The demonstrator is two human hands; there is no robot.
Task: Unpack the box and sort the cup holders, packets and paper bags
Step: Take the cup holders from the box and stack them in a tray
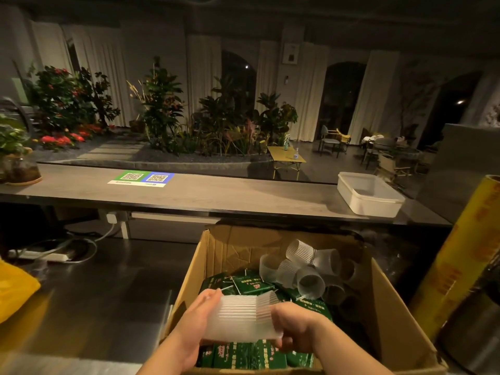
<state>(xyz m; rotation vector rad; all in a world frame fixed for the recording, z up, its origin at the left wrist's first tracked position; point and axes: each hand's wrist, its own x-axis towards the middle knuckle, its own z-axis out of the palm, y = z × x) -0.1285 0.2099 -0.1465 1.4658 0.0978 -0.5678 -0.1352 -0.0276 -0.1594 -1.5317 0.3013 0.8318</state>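
Left hand [198, 319] and right hand [295, 326] grip seemingly stacked cup holders [240, 315] between them.

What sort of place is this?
Likely a café: green-and-blue QR code sign on the long grey counter, grey chairs and tables beyond, translucent ribbed cup holders in the brown cardboard box.

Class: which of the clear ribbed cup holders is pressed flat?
The cup holder gripped between left hand and right hand, above the green packets; the other cup holders lie round and open in the cardboard box.
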